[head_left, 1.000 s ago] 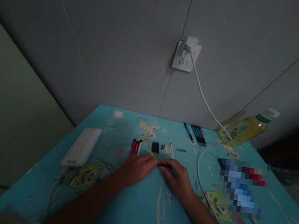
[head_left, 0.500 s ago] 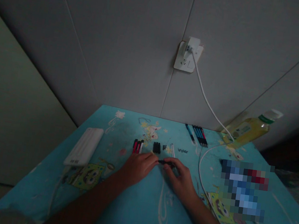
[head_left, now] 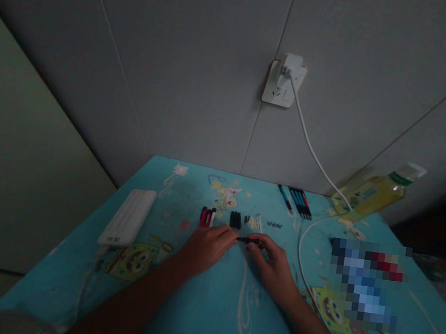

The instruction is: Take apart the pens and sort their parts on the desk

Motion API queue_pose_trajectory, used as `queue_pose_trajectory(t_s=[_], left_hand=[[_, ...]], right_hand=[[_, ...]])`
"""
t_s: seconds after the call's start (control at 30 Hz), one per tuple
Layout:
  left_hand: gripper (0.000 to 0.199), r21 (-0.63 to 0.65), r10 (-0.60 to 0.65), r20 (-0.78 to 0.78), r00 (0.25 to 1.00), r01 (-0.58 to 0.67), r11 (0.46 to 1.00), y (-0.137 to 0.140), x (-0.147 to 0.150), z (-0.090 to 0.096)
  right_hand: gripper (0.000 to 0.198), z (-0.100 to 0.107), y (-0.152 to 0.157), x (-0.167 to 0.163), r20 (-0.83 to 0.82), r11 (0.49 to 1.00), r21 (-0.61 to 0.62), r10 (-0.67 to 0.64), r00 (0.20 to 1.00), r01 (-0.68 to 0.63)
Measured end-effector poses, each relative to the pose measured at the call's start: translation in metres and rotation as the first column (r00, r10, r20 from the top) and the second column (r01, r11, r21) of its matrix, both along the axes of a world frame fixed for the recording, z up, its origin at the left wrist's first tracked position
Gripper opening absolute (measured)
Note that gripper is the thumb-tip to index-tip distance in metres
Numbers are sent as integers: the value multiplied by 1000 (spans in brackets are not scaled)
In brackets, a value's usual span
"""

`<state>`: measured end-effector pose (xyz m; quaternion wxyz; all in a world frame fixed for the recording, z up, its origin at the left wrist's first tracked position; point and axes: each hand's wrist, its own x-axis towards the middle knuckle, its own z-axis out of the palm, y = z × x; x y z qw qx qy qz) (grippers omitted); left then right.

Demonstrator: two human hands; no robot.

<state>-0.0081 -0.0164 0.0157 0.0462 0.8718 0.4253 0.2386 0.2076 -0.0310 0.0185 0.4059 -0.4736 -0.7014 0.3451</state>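
A slim black pen part (head_left: 246,240) lies level between my two hands over the table. The fingers of my left hand (head_left: 209,247) are closed at its left end. My right hand (head_left: 274,264) pinches its right end between thumb and fingers. Just beyond my hands are red and white pen barrels (head_left: 207,217), short black tubes (head_left: 235,219), tiny black pieces (head_left: 246,219), thin pale refill-like sticks (head_left: 259,224) and small dark springs (head_left: 274,224). Farther back, several blue, black and red pens (head_left: 301,203) lie in a row.
A white power bank (head_left: 128,217) with a cable lies at the left. At the back right a bottle of yellow liquid (head_left: 375,195) stands by the wall. A white cable (head_left: 303,125) runs from the wall socket (head_left: 271,94) across the table. A blurred blue object (head_left: 363,284) lies right.
The view has shifted slightly. Both hands keep their hold on the black pen part, with hardly any movement of the fingers.
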Motion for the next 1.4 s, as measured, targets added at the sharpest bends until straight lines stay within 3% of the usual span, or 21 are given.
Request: queue_pose_trajectory(t_s=[0.53,0.8,1.4], left_hand=[[20,41,-61,-5,998,62,997,-4,1,0],[18,54,-56,-5,998,56,997,-3,1,-1],[21,79,-59,47,997,56,995,-1,0,2]], right_hand=[[24,6,-1,0,-100,985,-134,93,991,-106],[24,5,-2,-1,-135,984,-121,117,984,-133],[31,5,1,2,-153,981,-186,27,988,-56]])
